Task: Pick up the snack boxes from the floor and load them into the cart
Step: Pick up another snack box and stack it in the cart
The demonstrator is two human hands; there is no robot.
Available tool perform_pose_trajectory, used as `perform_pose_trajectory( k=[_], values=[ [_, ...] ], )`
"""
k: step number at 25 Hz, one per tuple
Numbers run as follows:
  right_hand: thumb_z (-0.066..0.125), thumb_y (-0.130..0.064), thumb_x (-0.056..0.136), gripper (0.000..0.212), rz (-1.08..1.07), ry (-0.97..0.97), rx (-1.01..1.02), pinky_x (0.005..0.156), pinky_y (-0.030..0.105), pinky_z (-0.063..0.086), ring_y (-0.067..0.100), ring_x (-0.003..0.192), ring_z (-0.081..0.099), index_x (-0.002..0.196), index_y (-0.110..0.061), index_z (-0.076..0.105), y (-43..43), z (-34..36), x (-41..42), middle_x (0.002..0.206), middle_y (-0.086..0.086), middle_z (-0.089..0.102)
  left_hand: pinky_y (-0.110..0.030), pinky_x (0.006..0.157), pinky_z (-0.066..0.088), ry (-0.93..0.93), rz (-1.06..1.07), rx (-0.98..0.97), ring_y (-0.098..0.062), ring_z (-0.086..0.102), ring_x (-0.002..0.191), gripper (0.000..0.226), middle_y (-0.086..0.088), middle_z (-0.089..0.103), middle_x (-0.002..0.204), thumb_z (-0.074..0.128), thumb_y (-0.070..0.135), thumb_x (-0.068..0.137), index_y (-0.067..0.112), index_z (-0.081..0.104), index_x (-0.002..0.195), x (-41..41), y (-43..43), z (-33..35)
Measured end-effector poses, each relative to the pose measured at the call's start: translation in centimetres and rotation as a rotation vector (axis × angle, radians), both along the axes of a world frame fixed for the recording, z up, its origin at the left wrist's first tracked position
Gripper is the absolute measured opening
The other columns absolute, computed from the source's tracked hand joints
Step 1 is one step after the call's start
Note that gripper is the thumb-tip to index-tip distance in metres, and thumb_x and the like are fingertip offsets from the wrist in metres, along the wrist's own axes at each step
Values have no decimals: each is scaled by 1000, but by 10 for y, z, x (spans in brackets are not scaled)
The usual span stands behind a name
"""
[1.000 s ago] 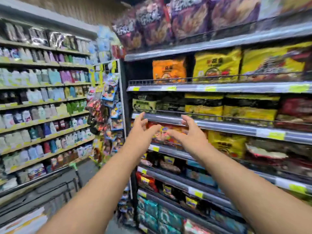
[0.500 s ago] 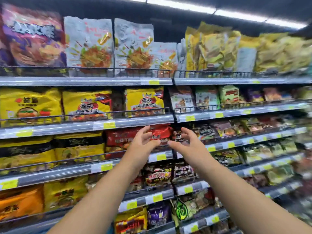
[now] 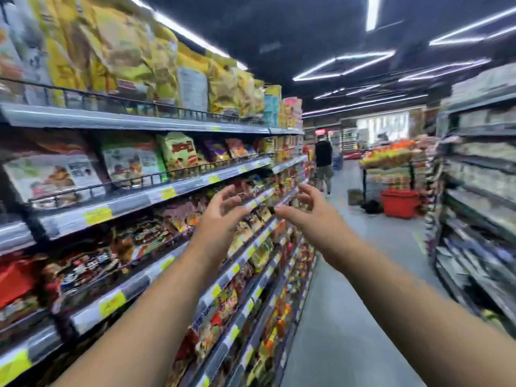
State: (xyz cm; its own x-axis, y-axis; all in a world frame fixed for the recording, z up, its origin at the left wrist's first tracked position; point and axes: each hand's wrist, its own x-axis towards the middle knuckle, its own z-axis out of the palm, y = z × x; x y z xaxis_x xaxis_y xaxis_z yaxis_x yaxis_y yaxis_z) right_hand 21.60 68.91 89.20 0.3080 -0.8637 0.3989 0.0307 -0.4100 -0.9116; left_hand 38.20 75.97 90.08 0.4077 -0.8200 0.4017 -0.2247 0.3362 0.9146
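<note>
1. Left hand (image 3: pixel 220 216) stretched forward on a bare forearm, palm turned inward, fingers spread and loosely curled, holding nothing.
2. Right hand (image 3: pixel 312 216) level with it, palm facing the left, fingers likewise spread and bent, empty; a narrow gap between the two thumbs.
3. Both hands in the air in front of the left shelving (image 3: pixel 125 120), touching no packet.
4. Large yellow bags (image 3: pixel 125 57) on the top shelf, smaller mixed packets on the rows below, yellow price tags (image 3: pixel 97 215) along the edges.
5. Grey aisle floor (image 3: pixel 363 275) running ahead, more shelving (image 3: pixel 480 191) on the right.
6. Far down the aisle: a person in a black top (image 3: pixel 323 155), a red basket (image 3: pixel 400 202) on the floor, and a stocked display stand (image 3: pixel 391 160) above it.
7. Snack boxes and cart: cannot tell where from this view.
</note>
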Motion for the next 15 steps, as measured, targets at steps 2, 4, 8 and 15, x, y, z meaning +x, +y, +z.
perform_pose_trajectory(
  k=[2, 4, 8, 15],
  values=[
    [74, -44, 81, 80, -118, -16, 31, 98, 41, 44, 19, 123, 47, 147, -30, 33, -21, -6, -24, 144, -3, 41, -35, 95, 40, 19, -84, -12, -9, 55, 112, 48, 2, 53, 132, 61, 20, 94, 29, 44, 138, -15, -37, -6],
    [73, -45, 81, 78, -235, -28, 77, 92, 41, 44, 21, 121, 46, 147, -31, 34, -45, -18, -54, 144, -3, 40, -33, 93, 39, 40, -196, 13, -8, 54, 112, 46, 2, 52, 131, 60, 17, 95, 28, 44, 137, -37, -80, -16],
    [72, -45, 82, 80, -376, -4, 102, 94, 44, 44, 25, 126, 46, 149, -29, 31, -97, -37, -105, 148, 0, 38, -22, 84, 43, 76, -329, 18, -4, 56, 105, 43, 4, 54, 123, 57, 12, 96, 29, 45, 133, -86, -153, -35],
    [71, -40, 84, 78, -452, -6, 113, 85, 36, 43, 18, 113, 50, 150, -27, 31, -212, -59, -185, 138, -2, 43, -37, 105, 39, 93, -451, 32, -16, 53, 124, 60, -2, 54, 135, 65, 29, 75, 33, 45, 131, -160, -280, -57]
  ],
)
